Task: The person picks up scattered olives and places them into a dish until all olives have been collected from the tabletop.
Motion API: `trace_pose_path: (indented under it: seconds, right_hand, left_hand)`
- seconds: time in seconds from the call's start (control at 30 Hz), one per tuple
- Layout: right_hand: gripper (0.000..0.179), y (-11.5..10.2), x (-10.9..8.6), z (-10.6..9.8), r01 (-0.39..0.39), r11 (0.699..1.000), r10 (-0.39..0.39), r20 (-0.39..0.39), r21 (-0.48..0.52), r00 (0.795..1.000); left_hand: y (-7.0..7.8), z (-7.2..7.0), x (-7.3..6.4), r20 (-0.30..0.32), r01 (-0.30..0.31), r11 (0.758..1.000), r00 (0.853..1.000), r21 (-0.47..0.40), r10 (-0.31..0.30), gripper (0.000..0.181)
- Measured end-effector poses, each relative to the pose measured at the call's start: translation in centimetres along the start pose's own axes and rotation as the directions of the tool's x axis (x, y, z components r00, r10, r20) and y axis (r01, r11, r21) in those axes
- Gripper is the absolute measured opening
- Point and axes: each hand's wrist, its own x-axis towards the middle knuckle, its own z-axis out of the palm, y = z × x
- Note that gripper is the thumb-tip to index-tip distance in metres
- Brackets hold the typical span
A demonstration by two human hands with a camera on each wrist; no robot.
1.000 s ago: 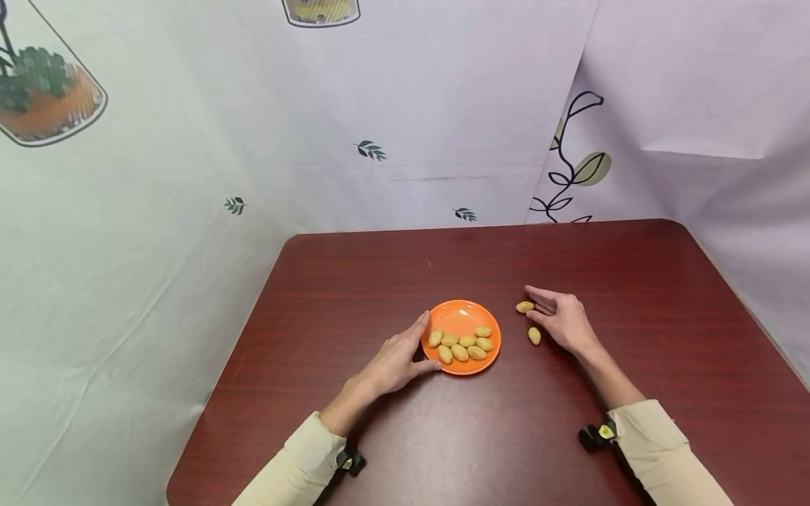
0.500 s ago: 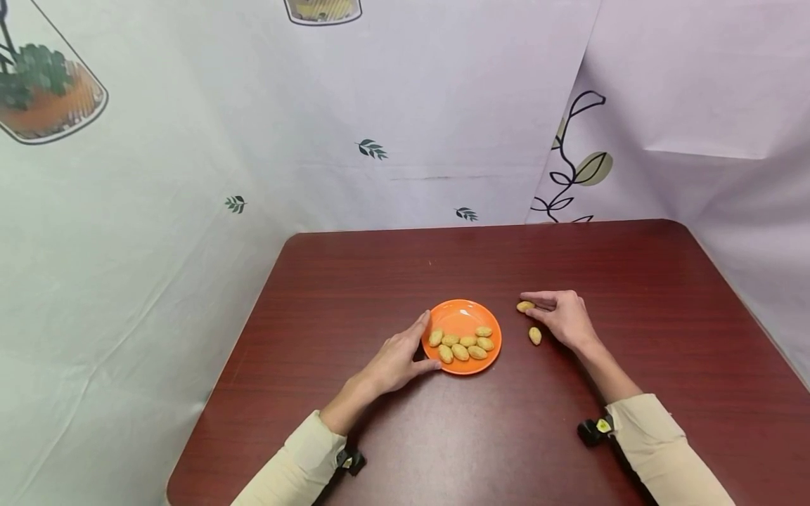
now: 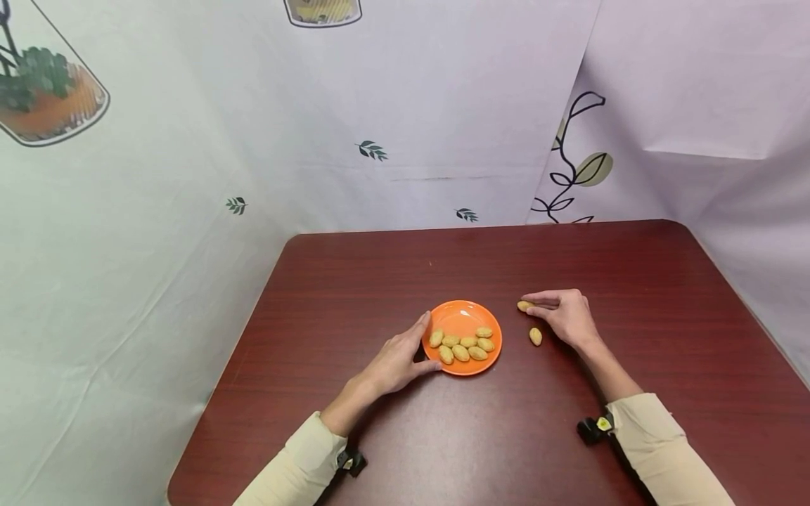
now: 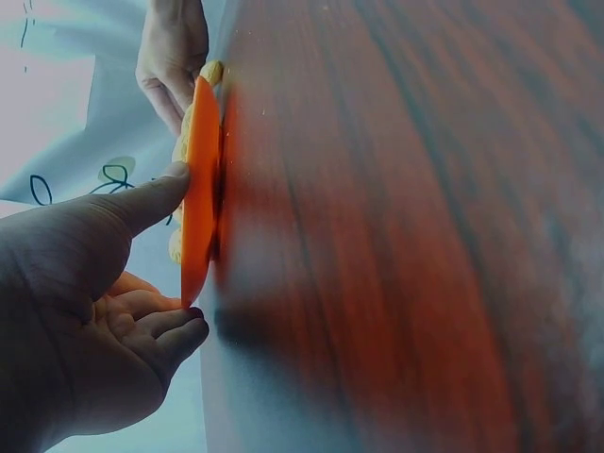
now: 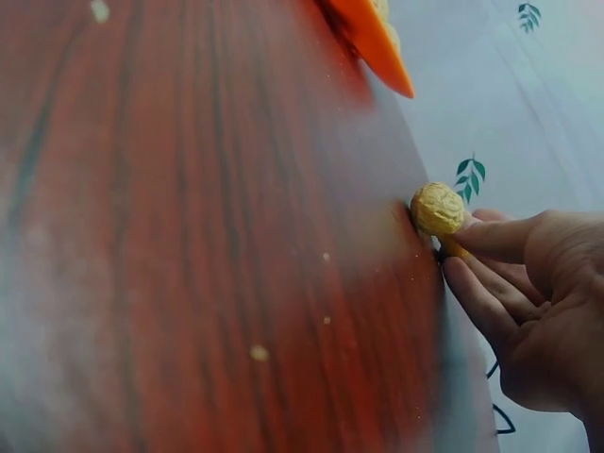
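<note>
An orange plate (image 3: 458, 319) lies on the table, with several tan, wrinkled, oval nuts in the shell (image 3: 460, 353) along its near half. My left hand (image 3: 394, 362) holds the plate at its left side, thumb on the near rim and fingers along the far-left rim. To the right of the plate, my right hand (image 3: 566, 315) pinches a nut (image 3: 523, 306) between thumb and fingers, low at the table. A second loose nut (image 3: 536, 336) lies just below that hand. In the right wrist view this nearer nut (image 5: 439, 209) partly hides the pinched one (image 5: 455, 247).
The dark red wooden table (image 3: 481, 429) has rounded far corners. A pale cloth backdrop (image 3: 430, 105) with printed leaves and plants rises behind it and along both sides. Small crumbs (image 5: 260, 353) dot the tabletop in the right wrist view.
My right hand has moved slightly left, and its fingers have closed in on the far nut. The left hand and the plate have stayed in place.
</note>
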Motion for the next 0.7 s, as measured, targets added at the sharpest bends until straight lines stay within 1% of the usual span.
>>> trace_pose_path:
  seconds: [0.1, 0.23, 0.47, 0.7]
  right_hand:
    - [0.024, 0.0, 0.0, 0.0, 0.005, 1.0, -0.005, -0.005, 0.014, 1.0]
    - [0.025, -0.5, -0.1, 0.1, 0.018, 0.999, -0.018, -0.014, 0.03, 1.0]
    - [0.027, -2.5, 0.0, 0.8, 0.027, 0.993, -0.029, 0.014, 0.112, 0.999]
    - [0.024, -4.5, -0.2, 1.9, 0.063, 0.983, -0.072, 0.051, 0.175, 0.996]
  left_hand:
    - [0.0, 0.0, 0.0, -0.004, -0.003, 1.0, 1.0, -0.002, 0.003, 0.097]
    - [0.0, 0.0, 0.0, -0.005, -0.005, 1.0, 1.0, 0.001, 0.005, 0.098]
    - [0.0, 0.0, 0.0, 0.0, 0.005, 1.0, 1.0, 0.0, -0.005, 0.098]
    - [0.0, 0.0, 0.1, -0.007, -0.001, 1.0, 1.0, -0.002, 0.001, 0.097]
